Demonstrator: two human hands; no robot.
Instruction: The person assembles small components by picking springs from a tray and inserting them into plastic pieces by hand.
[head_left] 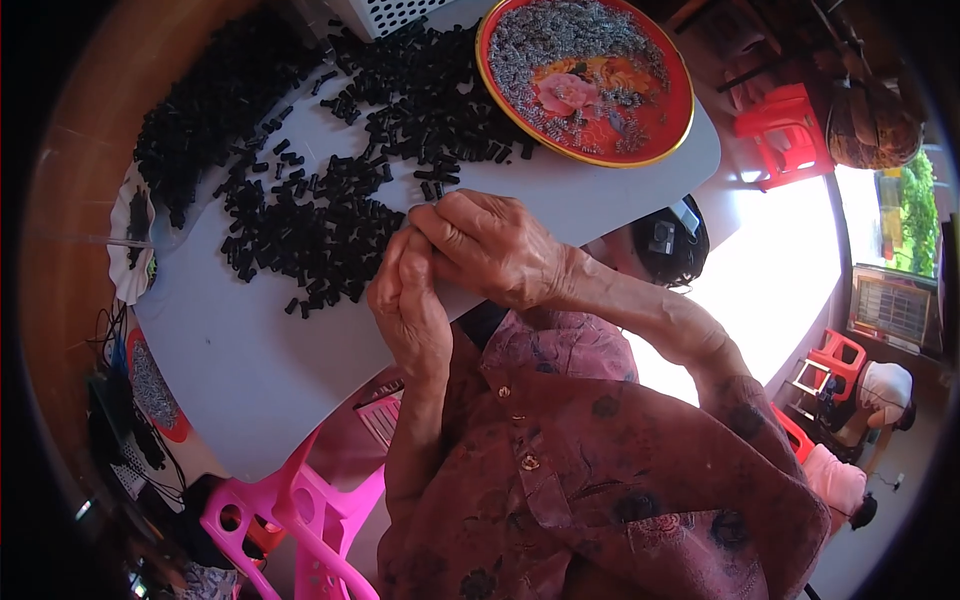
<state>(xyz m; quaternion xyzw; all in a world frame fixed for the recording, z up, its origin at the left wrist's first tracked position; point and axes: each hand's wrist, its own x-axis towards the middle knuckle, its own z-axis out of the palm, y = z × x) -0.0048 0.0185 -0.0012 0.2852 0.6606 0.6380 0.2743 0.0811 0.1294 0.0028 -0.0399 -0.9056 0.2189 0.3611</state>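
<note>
My left hand [412,305] and my right hand [500,245] are pressed together above the near edge of the pale table. Both are closed, fingertips meeting; whatever they pinch is hidden between the fingers. Just beyond and to the left lies a spread of small black cylindrical pieces [315,235], with a few stray black pieces [435,188] right past my right knuckles. A round red tray [683,120] with a gold rim and a flower print stands at the far right, holding many small silvery metal pieces [540,45].
A larger heap of black pieces [230,90] covers the far left of the table [240,370]. A white perforated basket [395,12] stands at the back. Pink plastic chair [310,510] lower left, red stool [785,135] at right. Other people [838,485] sit farther off.
</note>
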